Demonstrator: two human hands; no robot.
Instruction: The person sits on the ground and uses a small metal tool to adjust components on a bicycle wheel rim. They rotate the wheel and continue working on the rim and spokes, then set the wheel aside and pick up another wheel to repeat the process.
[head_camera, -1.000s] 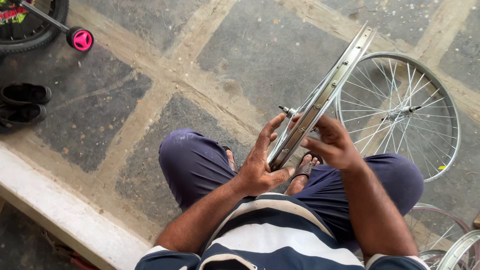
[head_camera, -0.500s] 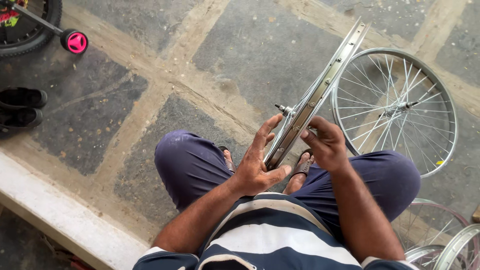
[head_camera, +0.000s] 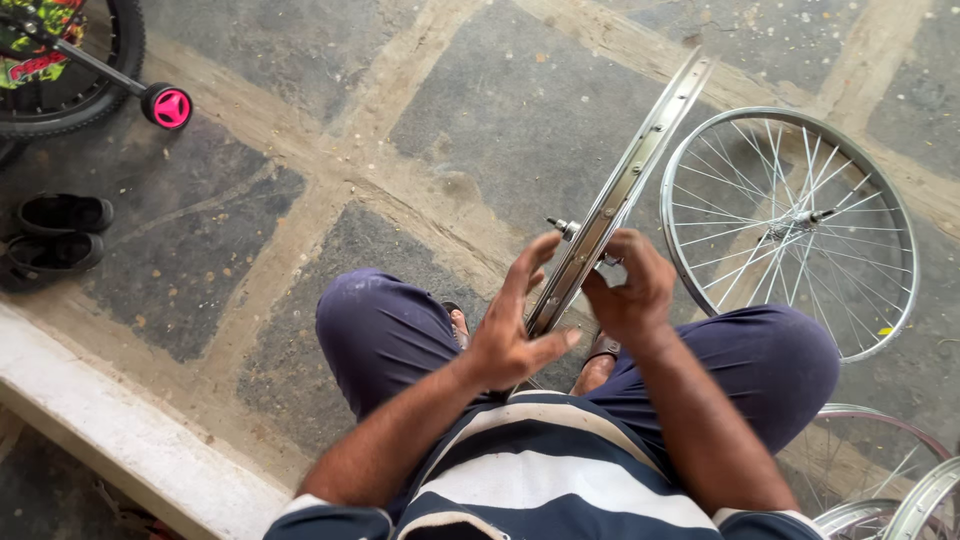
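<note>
I sit with knees apart, a silver bicycle wheel rim (head_camera: 640, 170) standing on edge between my legs, seen edge-on, its axle sticking out to the left. My left hand (head_camera: 515, 325) rests against the rim's near left side with fingers spread. On the right side of the rim, near the hub, my right hand (head_camera: 630, 285) has its fingers curled in. What those fingers pinch is hidden.
A spoked wheel (head_camera: 790, 225) lies flat on the stone floor to the right. More rims (head_camera: 890, 480) lie at the bottom right. A small bicycle with a pink training wheel (head_camera: 170, 107) and black shoes (head_camera: 55, 235) are at the left, by a white kerb (head_camera: 120, 435).
The upright rim has shifted slightly in my hands. My left fingers have opened out along its side, while my right hand stays near the hub.
</note>
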